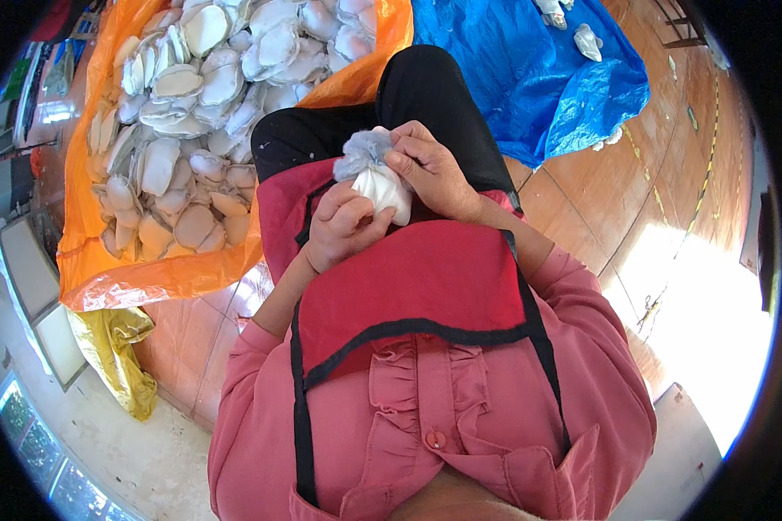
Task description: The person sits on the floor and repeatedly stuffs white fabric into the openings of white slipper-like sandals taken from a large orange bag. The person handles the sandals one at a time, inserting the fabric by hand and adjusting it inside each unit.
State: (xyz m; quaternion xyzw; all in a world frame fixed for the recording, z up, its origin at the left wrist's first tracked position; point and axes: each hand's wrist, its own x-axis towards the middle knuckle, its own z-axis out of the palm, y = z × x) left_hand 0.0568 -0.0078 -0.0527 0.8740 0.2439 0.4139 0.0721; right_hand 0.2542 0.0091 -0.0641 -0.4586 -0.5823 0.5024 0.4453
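White and grey cloth (381,185) sits mid-frame. The left hand (341,229) pinches its white part, the right hand (434,176) its grey puff. They seem to be shaping it; the next move likely needs a soft, steady pinch.

Both bare hands are close together just above the centre of the frame, the right hand (439,178) higher than the left hand (343,227). The left has its fingers curled toward the picture's right, while the right pinches with thumb and bent fingers pointing upper left. The left forearm (280,300) slants up from lower left, the right forearm (523,239) from the right, both elbows bent.
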